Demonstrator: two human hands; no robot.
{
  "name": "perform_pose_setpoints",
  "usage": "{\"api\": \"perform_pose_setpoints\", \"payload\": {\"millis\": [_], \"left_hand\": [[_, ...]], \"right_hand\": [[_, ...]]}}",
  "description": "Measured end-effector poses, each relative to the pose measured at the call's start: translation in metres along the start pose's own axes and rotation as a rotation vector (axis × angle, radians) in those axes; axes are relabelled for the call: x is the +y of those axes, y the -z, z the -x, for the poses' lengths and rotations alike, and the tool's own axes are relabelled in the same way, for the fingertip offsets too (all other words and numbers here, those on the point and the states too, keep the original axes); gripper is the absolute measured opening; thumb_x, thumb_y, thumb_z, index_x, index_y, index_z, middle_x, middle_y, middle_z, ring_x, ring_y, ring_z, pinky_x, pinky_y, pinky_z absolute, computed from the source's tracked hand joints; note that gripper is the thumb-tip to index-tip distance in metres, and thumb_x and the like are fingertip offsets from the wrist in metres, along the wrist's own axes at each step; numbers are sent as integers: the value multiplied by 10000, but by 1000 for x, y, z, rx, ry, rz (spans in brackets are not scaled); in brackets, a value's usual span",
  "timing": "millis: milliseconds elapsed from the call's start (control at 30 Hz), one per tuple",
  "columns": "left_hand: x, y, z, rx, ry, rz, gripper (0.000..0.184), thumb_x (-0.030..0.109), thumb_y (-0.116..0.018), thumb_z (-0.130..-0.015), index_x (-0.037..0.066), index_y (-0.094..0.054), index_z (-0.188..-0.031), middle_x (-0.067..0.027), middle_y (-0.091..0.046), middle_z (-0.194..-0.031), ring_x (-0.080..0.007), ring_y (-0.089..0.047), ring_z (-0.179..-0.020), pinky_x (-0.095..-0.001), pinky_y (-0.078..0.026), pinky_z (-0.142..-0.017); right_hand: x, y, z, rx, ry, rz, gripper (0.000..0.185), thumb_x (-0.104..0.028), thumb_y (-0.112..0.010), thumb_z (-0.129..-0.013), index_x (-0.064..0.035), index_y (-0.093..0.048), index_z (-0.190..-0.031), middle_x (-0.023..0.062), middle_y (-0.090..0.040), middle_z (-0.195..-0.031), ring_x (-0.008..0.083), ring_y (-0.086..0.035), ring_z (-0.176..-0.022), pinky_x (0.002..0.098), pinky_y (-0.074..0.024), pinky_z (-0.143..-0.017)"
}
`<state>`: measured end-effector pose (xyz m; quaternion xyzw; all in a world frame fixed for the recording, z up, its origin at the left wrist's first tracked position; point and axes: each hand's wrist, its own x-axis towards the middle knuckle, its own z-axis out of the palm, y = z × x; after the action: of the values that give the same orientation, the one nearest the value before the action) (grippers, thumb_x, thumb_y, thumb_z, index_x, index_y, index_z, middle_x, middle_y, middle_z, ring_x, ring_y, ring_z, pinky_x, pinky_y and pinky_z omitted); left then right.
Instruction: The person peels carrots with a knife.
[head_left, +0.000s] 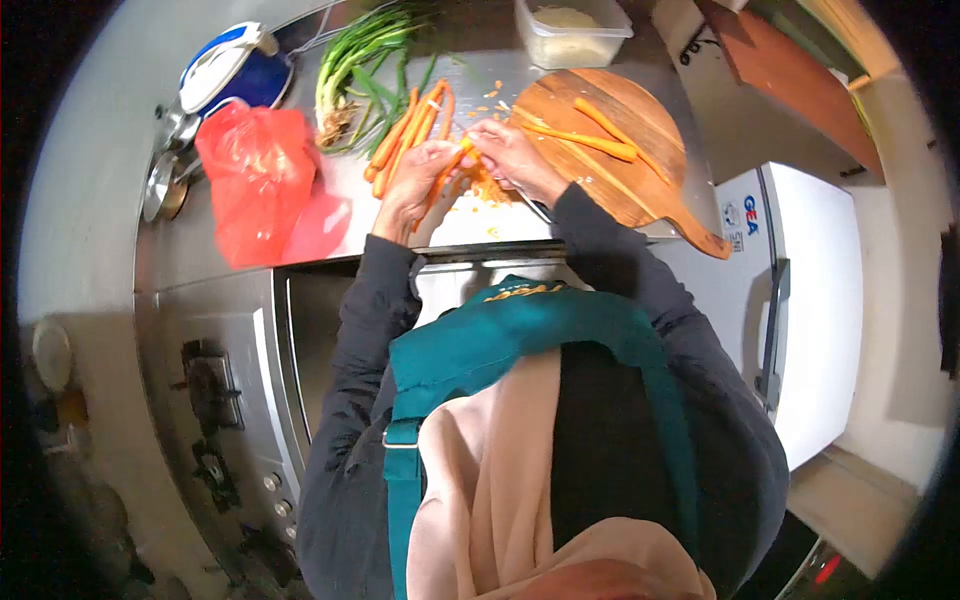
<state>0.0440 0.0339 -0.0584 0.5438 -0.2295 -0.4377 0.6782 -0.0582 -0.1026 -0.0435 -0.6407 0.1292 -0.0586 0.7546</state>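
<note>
An orange carrot (438, 194) slants down through my left hand (424, 172), whose fingers are closed around it over the steel counter. My right hand (512, 158) is closed close beside it, its fingertips meeting at the carrot's upper end. A thin, dark-and-pale edge shows under my right palm; I cannot make out what it is. Orange peelings (486, 188) lie in a heap beneath both hands. Just left of my left hand is a bunch of carrots (408, 132). Several slimmer carrots (598, 143) rest on the round wooden cutting board (628, 195) to the right.
Spring onions (350, 75) lie at the back of the counter, near a blue-and-white container (235, 72). A red plastic bag (255, 190) stands at left. Behind the board is a clear tub (572, 45). A stove (215, 385) is lower left; a white freezer (810, 300) is at right.
</note>
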Motion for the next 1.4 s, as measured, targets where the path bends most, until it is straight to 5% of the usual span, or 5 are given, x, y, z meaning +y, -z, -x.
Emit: {"api": "perform_pose_setpoints", "payload": {"millis": [367, 567, 767, 1000, 1400], "left_hand": [[0, -4, 0, -14, 15, 15, 112, 93, -576, -841, 16, -554, -919, -51, -619, -794, -78, -538, -627, -200, -423, -561], [20, 0, -5, 337, -687, -1405, 238, 168, -661, -741, 75, -583, -946, -83, -603, -810, -228, -547, -732, -331, -408, -682], [47, -36, -7, 133, -884, -1200, 228, 105, -680, -709, 69, -617, -926, -61, -621, -901, -234, -543, -869, -333, -394, -778], [17, -120, -15, -142, -1081, -1206, 240, 158, -652, -704, 135, -618, -941, -31, -573, -1006, -240, -502, -959, -389, -365, -861], [-90, -131, -40, -391, -645, -1536, 567, 364, -416, -889, 81, -266, -1357, -97, -274, -1405, -204, -232, -1311, -422, -142, -1084]], "right_hand": [[28, 16, -18, 80, -274, -178, 256, -338, -395, -928, -97, -402, -842, 0, -422, -658, 58, -341, -441, 189, -278, -352], [30, 29, -14, 68, -402, -681, 393, -423, -351, -931, -54, -474, -989, 59, -458, -731, 60, -369, -457, 159, -269, -335], [9, 50, -9, -138, -577, -847, 573, -595, -460, -817, -31, -522, -898, 31, -466, -616, 47, -362, -406, 155, -246, -304], [-25, 84, 26, -249, -199, -744, 271, -192, -540, -870, 22, -554, -1037, 86, -628, -882, 128, -617, -716, 254, -518, -606], [-7, 255, 10, 261, 6, 1177, 394, -293, -678, -711, 94, -602, -697, 254, -572, -639, 322, -601, -597, 408, -441, -583]]}}
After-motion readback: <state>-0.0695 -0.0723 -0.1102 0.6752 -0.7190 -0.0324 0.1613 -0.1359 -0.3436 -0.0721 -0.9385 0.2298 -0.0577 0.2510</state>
